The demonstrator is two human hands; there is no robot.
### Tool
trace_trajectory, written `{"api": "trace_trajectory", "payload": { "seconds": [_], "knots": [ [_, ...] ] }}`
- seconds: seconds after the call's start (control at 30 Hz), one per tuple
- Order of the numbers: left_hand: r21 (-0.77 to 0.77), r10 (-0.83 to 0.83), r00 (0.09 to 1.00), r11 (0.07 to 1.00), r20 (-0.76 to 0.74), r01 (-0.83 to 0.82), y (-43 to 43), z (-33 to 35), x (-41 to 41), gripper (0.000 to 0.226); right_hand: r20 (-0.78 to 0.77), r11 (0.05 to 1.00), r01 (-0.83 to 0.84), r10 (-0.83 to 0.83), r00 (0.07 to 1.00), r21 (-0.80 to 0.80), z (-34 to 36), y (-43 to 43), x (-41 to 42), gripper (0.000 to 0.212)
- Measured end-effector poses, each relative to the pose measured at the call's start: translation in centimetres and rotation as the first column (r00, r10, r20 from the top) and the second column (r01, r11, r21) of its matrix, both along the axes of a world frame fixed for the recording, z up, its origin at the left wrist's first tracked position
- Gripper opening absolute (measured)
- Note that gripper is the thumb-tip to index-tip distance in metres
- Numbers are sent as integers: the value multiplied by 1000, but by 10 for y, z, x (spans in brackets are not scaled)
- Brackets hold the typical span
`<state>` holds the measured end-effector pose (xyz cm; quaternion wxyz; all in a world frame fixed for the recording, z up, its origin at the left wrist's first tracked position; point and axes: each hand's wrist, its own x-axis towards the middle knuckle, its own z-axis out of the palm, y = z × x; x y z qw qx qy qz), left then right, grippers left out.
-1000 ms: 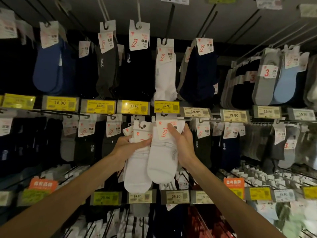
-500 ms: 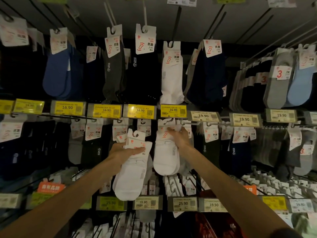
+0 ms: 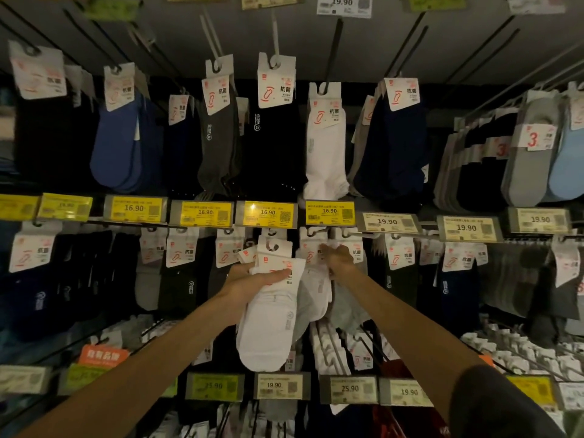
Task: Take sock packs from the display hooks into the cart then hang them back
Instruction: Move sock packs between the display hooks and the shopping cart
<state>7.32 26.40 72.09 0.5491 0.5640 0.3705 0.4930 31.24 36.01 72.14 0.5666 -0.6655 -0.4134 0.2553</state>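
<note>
A sock pack (image 3: 268, 327) is held in the left hand (image 3: 252, 279), with its card above the grip and its body hanging below. Just right of that grip, a second pack (image 3: 316, 298) is held by its card in the right hand (image 3: 339, 259), the card top at a display hook (image 3: 313, 230). Price labels (image 3: 268, 214) are ranged directly above both grips, and a lower label row (image 3: 278, 385) is set beneath them.

Left grip (image 3: 252, 279) holds 1 white sock pack (image 3: 268, 330) — right grip (image 3: 339, 259) grasps a hanging pack (image 3: 317, 294).

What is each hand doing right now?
Left hand: holding a white sock pack.
Right hand: pinching the top of a second white pack.
</note>
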Motion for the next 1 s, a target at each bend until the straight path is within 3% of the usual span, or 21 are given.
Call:
{"api": "trace_trajectory", "payload": {
  "seconds": [0.17, 0.3, 0.37, 0.47, 0.63, 0.77, 1.0],
  "knots": [
    [-7, -8, 999, 1000, 32, 8, -3, -6, 2, 35, 230, 999, 11, -19, 973, 38, -11, -48, -22, 57],
    [-29, -35, 998, 999, 49, 37, -9, -13, 3, 34, 45, 958, -198, 193, 980, 206, -25, -114, -44, 44],
    [-34, -53, 997, 998, 48, 54, -12, -17, 6, 35, -30, 920, -336, 349, 937, 203, -26, -145, -55, 43],
    [-25, -57, 998, 998, 37, 58, -17, -21, 12, 32, 3, 884, -442, 447, 895, 155, -29, -169, -63, 41],
    [37, -91, 993, 995, 81, 88, -30, -19, 22, 26, 8, 908, -378, 384, 924, 180, -32, -177, -73, 55],
    [107, -96, 994, 990, 55, 90, -39, -16, 27, 32, -39, 889, -348, 375, 926, 298, -30, -187, -78, 52],
    [187, -120, 992, 976, 34, 112, -39, -16, 26, 23, -78, 850, -286, 355, 932, 443, -28, -192, -77, 47]
  ]
}}
